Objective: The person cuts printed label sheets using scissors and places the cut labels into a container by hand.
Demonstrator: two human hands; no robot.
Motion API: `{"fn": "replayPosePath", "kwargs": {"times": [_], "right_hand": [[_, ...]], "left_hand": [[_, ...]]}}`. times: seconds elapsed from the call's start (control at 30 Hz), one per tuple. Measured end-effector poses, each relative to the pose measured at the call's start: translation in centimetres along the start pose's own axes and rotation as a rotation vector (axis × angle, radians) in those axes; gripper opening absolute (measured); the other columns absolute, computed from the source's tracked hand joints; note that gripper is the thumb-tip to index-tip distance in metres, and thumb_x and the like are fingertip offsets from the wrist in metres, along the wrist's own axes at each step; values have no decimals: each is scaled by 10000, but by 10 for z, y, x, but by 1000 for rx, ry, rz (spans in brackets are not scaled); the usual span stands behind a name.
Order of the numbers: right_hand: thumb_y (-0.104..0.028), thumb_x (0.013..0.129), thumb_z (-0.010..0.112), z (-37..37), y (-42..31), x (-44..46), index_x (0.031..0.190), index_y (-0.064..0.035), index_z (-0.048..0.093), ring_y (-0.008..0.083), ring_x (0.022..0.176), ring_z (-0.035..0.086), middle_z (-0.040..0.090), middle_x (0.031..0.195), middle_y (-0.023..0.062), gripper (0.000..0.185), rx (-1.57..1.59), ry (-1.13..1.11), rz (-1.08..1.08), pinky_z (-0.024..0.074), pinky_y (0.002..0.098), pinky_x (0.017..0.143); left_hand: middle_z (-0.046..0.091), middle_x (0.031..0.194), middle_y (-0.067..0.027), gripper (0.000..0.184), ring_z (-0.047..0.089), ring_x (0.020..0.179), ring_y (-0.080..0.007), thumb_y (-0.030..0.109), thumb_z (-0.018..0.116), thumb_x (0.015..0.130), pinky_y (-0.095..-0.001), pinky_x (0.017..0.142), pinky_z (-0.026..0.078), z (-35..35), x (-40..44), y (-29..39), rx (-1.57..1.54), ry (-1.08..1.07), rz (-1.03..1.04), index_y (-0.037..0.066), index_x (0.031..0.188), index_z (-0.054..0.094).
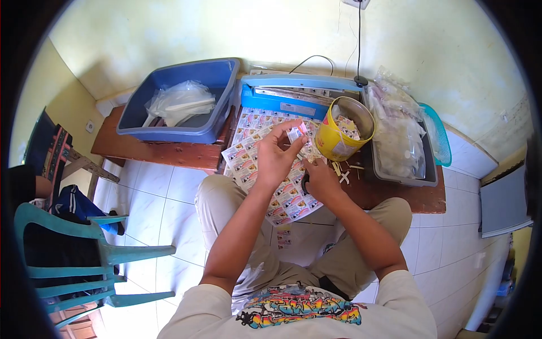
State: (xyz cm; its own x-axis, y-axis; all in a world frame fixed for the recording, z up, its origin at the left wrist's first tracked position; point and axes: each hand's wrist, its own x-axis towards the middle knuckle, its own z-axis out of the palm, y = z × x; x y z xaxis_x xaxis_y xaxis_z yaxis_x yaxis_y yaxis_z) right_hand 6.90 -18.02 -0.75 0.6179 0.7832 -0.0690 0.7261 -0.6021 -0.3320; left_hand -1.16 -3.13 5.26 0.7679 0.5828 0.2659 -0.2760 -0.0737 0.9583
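Between the fingers of my left hand (pixel 275 158) is a small printed label (pixel 296 133), held up in front of the blue heat sealer. My right hand (pixel 323 179) is just below and to the right, its fingers closed around scissors (pixel 305 183) whose black handle shows; the blades are mostly hidden. Sheets of printed labels (pixel 243 157) lie under and around both hands. Close by on the right stands a yellow tin (pixel 336 141) with cut labels (pixel 349 127) inside. White paper scraps (pixel 344 177) lie beneath the tin.
A blue basin (pixel 169 134) with plastic bags is at the left on the bench (pixel 107 135). Behind my hands is the blue device (pixel 305 82). A grey tray (pixel 395 179) of filled bags stands right. Green chairs (pixel 73 271) and part of another person (pixel 42 186) are far left.
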Motion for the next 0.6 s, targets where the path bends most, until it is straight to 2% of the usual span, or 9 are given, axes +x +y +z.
{"fn": "replayPosePath", "kwargs": {"times": [0.13, 0.2, 0.23, 0.33, 0.4, 0.5, 0.53, 0.6], "right_hand": [[-87, 868, 666, 1, -4, 3, 1461, -92, 568, 427, 1098, 682, 601, 1258, 235, 601, -35, -13, 3, 573, 495, 930], [-89, 888, 642, -5, -10, 1, 1446, -94, 581, 419, 1105, 685, 604, 1256, 232, 562, -107, -46, 2, 581, 486, 921], [-89, 888, 642, -4, -10, 2, 1446, -94, 581, 419, 1105, 685, 604, 1256, 232, 562, -109, -37, 2, 581, 486, 921], [-112, 895, 649, 0, -12, 3, 1430, -98, 595, 417, 1107, 690, 602, 1262, 228, 538, -157, -69, 26, 588, 479, 913], [-129, 891, 667, -7, -16, 0, 1427, -95, 601, 401, 1114, 697, 618, 1248, 209, 541, -165, -97, 39, 588, 483, 915], [-161, 890, 679, -31, -21, -9, 1439, -79, 594, 391, 1073, 716, 659, 1229, 214, 562, -130, -57, 29, 589, 495, 909], [-161, 890, 679, -35, -14, -8, 1439, -79, 594, 391, 1073, 716, 659, 1229, 214, 562, -130, -49, 27, 589, 495, 909], [-226, 962, 650, -43, 3, -7, 1445, -45, 582, 320, 1000, 741, 701, 1176, 195, 521, 182, 161, -138, 606, 458, 860]], "left_hand": [[684, 897, 21, 364, 610, 792, -28, 34, 788, 938, -212, 691, 534, 2, -10, 12, 127, 15, 25, 25, 1289, 692], [504, 687, 66, 359, 437, 621, -25, 84, 835, 904, -213, 563, 454, 7, -14, 19, 130, 52, 71, 39, 1244, 732], [504, 687, 66, 359, 437, 621, -25, 84, 835, 904, -213, 563, 454, 9, -17, 23, 129, 49, 80, 39, 1244, 732], [558, 701, 52, 340, 467, 631, -17, 114, 817, 928, -208, 559, 450, 13, -26, 35, 97, 61, 101, 40, 1250, 734], [719, 947, -4, 349, 609, 807, -34, 122, 741, 999, -232, 735, 547, 13, -31, 45, 74, 41, 33, 1, 1322, 688], [749, 1022, -53, 376, 633, 842, -55, 175, 679, 1046, -259, 773, 561, 11, -38, 48, 132, 30, 83, 4, 1380, 661], [749, 1022, -53, 376, 633, 842, -55, 175, 679, 1046, -259, 773, 561, 10, -39, 47, 133, 28, 91, 4, 1380, 661], [776, 985, -121, 375, 617, 728, -79, 179, 661, 1048, -279, 671, 546, 10, -40, 44, 120, 65, 206, 43, 1398, 665]]}}
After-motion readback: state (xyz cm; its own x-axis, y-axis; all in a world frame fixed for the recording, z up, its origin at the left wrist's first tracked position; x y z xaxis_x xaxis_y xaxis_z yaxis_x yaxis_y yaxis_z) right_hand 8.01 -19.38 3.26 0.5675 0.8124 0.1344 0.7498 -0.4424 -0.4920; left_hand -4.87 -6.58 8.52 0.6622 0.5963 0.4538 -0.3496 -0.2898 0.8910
